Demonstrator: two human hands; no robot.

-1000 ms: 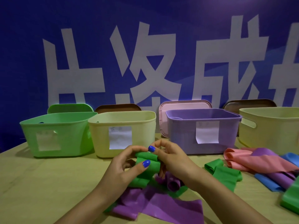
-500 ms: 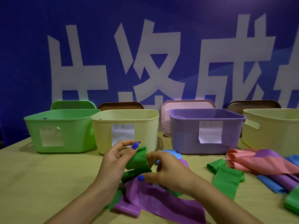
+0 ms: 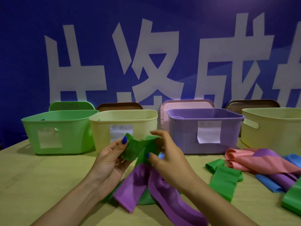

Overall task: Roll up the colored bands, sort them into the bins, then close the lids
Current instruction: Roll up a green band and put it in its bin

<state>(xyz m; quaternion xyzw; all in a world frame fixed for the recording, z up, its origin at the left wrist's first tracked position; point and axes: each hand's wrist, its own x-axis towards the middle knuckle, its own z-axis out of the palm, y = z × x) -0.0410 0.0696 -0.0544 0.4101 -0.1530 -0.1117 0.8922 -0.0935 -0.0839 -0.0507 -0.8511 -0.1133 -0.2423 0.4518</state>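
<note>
Hands are pinching one green band (image 3: 138, 148): left hand (image 3: 110, 158) and right hand (image 3: 169, 159). Purple band (image 3: 162, 191) is lying beneath, on the near surface (image 3: 40, 185).

A single wide-angle view is given, taken from the person's head and directed forward and slightly down. The pale wooden table (image 3: 32, 176) is seen from close above its near edge, with both forearms entering from the bottom. The blue wall banner with large white characters (image 3: 146, 62) is faced squarely behind it. No second view is provided.
</note>
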